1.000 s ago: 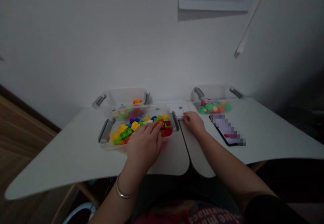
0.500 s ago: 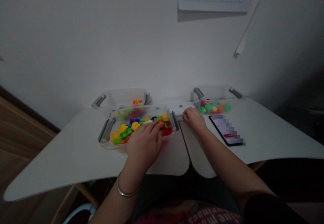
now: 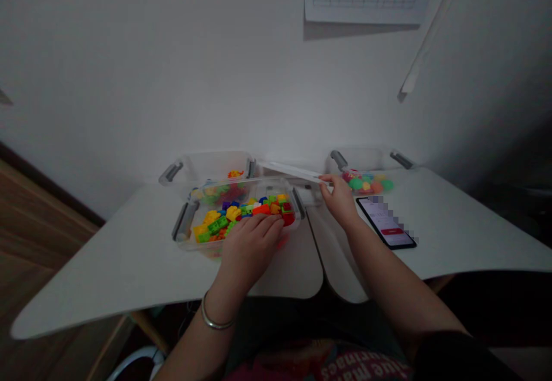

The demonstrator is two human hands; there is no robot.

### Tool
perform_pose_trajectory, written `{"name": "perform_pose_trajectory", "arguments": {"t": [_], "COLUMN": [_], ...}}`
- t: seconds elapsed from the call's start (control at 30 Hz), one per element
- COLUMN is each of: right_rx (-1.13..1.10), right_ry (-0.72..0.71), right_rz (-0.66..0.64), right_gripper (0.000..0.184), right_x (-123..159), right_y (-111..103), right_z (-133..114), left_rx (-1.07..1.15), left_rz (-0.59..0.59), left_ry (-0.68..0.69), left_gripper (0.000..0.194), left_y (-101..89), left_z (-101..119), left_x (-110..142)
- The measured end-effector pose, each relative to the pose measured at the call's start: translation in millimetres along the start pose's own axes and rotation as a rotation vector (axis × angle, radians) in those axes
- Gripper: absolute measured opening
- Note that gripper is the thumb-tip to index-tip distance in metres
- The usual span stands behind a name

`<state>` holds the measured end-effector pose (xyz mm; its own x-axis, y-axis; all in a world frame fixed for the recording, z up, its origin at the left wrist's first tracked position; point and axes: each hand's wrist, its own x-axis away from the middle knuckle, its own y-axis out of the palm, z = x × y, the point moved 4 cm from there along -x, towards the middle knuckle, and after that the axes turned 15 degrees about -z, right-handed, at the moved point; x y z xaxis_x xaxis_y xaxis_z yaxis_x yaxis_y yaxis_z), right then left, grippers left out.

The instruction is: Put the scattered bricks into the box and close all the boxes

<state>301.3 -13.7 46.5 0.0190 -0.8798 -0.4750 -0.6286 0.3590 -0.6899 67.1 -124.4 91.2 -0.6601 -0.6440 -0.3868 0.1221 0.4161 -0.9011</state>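
Note:
My right hand pinches the edge of a pale box lid, which is lifted and tilted, its far end toward the back wall. The near clear plastic box with grey clasps is filled with colourful building blocks. Across its front rim lies my left hand, fingers stretched out over the blocks. I see nothing held in it; the fingertips are partly hidden. A silver bangle circles the left wrist.
Behind stands a second clear box with colourful pieces. At the back right, another clear box holds round coloured items. A phone lies on the right of the white table. A gap runs between the tabletops.
My right hand has raised the lid from lying on the table to a tilted position above it. My left hand has shifted slightly toward me, with its fingers uncovering more of the blocks.

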Motion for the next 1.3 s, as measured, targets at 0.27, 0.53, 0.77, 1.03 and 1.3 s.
{"name": "perform_pose_trajectory", "arguments": {"t": [0.27, 0.53, 0.77, 1.03, 1.3], "right_rx": [-0.242, -0.164, -0.05, -0.074, -0.054], "right_ry": [-0.091, -0.211, -0.306, -0.401, -0.468], "right_rz": [0.175, 0.123, 0.063, 0.098, 0.1], "right_gripper": [0.007, 0.002, 0.007, 0.016, 0.019], "right_x": [23.2, 53.1, 81.9, 92.2, 97.5], "right_y": [-48.7, -63.4, -63.0, -76.3, -79.4], "right_z": [-30.5, -65.2, -79.7, -93.3, -102.2], "left_rx": [0.026, 0.203, 0.075, 0.35, 0.454], "left_rz": [0.007, 0.142, 0.45, 0.323, 0.445], "left_ry": [0.067, 0.183, -0.267, -0.467, -0.505], "left_gripper": [0.019, 0.022, 0.047, 0.055, 0.019], "left_y": [-5.1, -20.2, -37.8, -32.4, -31.2], "left_z": [12.0, 41.8, 7.1, -48.9, -54.1], "left_x": [-3.0, -5.4, 27.5, 38.3, 47.1]}}
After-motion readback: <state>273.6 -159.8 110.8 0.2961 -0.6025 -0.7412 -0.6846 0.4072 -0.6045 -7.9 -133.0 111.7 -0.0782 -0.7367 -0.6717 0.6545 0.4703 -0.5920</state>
